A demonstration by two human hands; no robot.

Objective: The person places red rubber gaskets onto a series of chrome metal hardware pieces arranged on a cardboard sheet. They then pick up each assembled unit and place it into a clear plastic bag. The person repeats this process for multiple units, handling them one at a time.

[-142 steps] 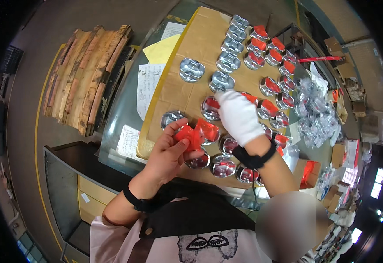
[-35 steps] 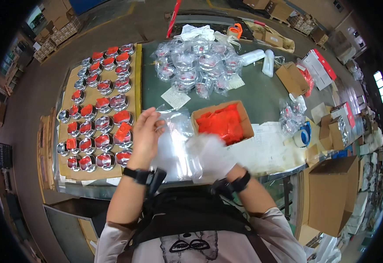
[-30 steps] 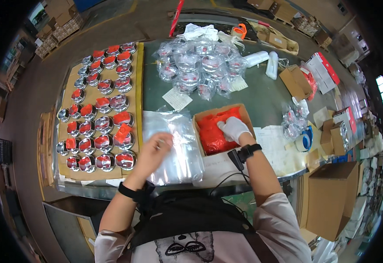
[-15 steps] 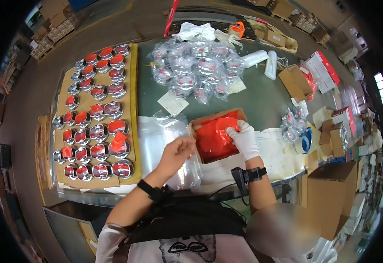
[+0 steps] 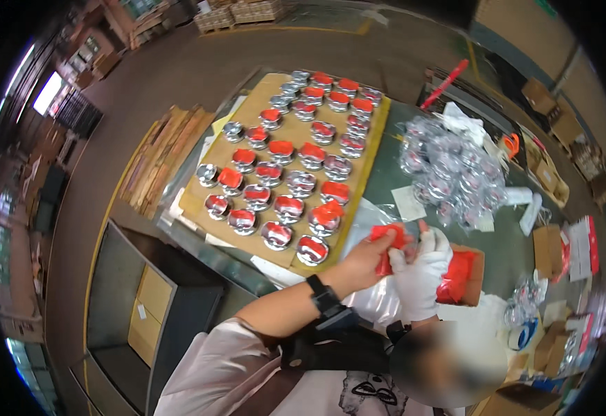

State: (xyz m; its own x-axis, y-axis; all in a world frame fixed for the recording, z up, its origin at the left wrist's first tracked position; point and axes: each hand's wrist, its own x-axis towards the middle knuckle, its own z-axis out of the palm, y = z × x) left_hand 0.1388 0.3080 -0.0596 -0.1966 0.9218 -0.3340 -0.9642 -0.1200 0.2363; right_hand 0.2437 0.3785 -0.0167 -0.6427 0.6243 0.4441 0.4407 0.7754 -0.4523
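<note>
Between both sets of fingers: red piece [image 5: 389, 244], pinched by bare left hand [image 5: 367, 260] and gloved right hand [image 5: 419, 274] above clear bags [image 5: 375, 305]; bagging step, next needing a bag mouth opened.

Both forearms come up from the lower edge and meet in front of the chest. The bare left hand [image 5: 366, 258], a dark band on its wrist, pinches with curled fingers. The white-gloved right hand [image 5: 420, 272] stands upright just beside it, the two hands touching at the fingertips.
</note>
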